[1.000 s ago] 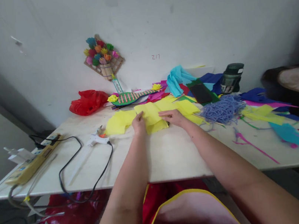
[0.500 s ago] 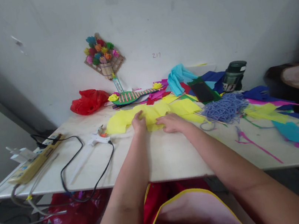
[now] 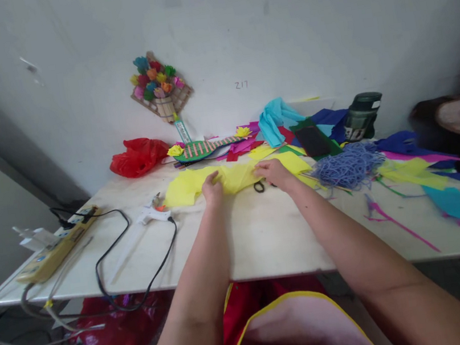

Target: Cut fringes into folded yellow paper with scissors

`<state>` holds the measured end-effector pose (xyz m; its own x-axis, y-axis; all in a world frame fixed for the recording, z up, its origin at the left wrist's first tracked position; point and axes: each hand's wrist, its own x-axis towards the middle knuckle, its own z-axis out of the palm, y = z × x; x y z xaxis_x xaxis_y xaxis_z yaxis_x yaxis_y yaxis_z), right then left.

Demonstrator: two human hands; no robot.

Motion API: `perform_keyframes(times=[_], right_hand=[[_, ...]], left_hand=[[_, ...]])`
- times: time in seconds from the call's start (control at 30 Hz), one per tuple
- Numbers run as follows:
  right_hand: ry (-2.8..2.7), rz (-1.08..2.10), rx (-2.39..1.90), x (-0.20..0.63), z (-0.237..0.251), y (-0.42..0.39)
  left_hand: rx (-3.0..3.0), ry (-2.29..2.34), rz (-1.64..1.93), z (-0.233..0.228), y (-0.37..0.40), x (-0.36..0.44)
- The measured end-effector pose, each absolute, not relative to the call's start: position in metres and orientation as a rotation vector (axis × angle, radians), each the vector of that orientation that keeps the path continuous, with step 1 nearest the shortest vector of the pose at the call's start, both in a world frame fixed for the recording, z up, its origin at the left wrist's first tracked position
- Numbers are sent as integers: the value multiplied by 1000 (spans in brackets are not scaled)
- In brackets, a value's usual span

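A long strip of yellow crepe paper [image 3: 233, 179] lies crosswise on the white table, between my two hands. My left hand [image 3: 212, 188] pinches its near edge around the middle. Further right, my right hand [image 3: 272, 172] has its fingers closed on the same paper, and that part looks slightly lifted. Black scissor handles [image 3: 259, 187] show just below my right fingers; the blades are hidden under the paper. To the left of the paper lies a white glue gun [image 3: 149, 213] with its black cord.
A yellow power strip [image 3: 57, 247] lies at the left edge. Tangled purple string [image 3: 348, 166], a dark phone [image 3: 313, 140] and a green jar [image 3: 362, 116] are on the right. Behind the paper are a green woven craft piece [image 3: 204, 149] and a red plastic bag [image 3: 139, 156].
My right hand has moved right and a little away from me, taking the paper's near edge up with it. The black scissor handles have come into view. My left hand stays in place.
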<state>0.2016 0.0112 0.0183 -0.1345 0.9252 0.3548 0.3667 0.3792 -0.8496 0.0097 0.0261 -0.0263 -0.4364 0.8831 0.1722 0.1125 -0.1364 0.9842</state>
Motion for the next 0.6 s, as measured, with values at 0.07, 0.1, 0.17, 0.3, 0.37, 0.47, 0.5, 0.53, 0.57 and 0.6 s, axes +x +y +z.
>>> perform_keyframes(times=[0.07,0.1,0.17,0.3,0.37,0.47,0.5,0.53,0.57,0.6], right_hand=[[-1398,984,-1076,207,21,14],[-1270,1066,-1040,209,21,15],[-1084,1161,-959,213,22,16],[-899,1128,-768,219,22,20],[-881,1026,-704,220,23,22],[-911,841,-683,220,27,25],[-938,779,-691,219,28,25],[-982,714,-708,217,28,25],[-1046,648,-731,215,28,24],[-1133,582,-758,211,26,22]], left_hand=[[1073,1476,1615,-26,25,10],[1050,1450,1606,-25,25,11],[1030,1407,1581,-24,23,12],[1035,1404,1482,-21,20,13],[1052,1440,1432,-21,18,13],[1099,1497,1377,-23,19,13],[1121,1516,1358,-24,19,13],[1143,1537,1337,-25,20,13],[1160,1560,1314,-26,20,13],[1169,1583,1296,-26,21,13]])
